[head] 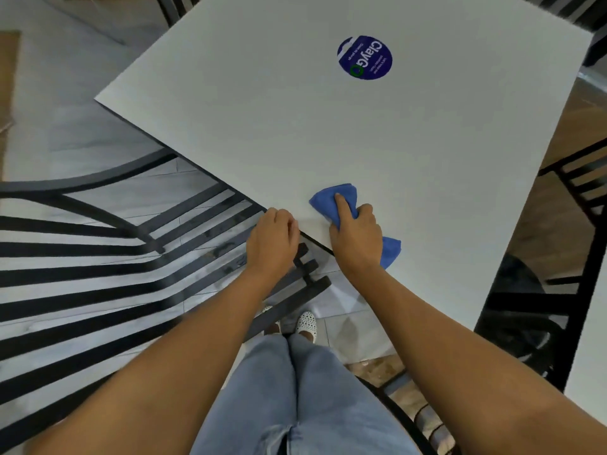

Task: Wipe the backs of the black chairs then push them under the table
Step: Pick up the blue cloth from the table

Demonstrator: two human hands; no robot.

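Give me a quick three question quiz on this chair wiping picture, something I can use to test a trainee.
1. True or false: the blue microfibre cloth lies on the black slatted metal chair.
2. Which hand holds the cloth? A) left hand B) right hand C) neither
3. Fill in: the left hand rests at the edge of the white square table, next to the chair's ____.

Key:
1. False; the right hand presses the cloth on the table top.
2. B
3. Slats; whether its fingers grip the chair or the table edge cannot be told.
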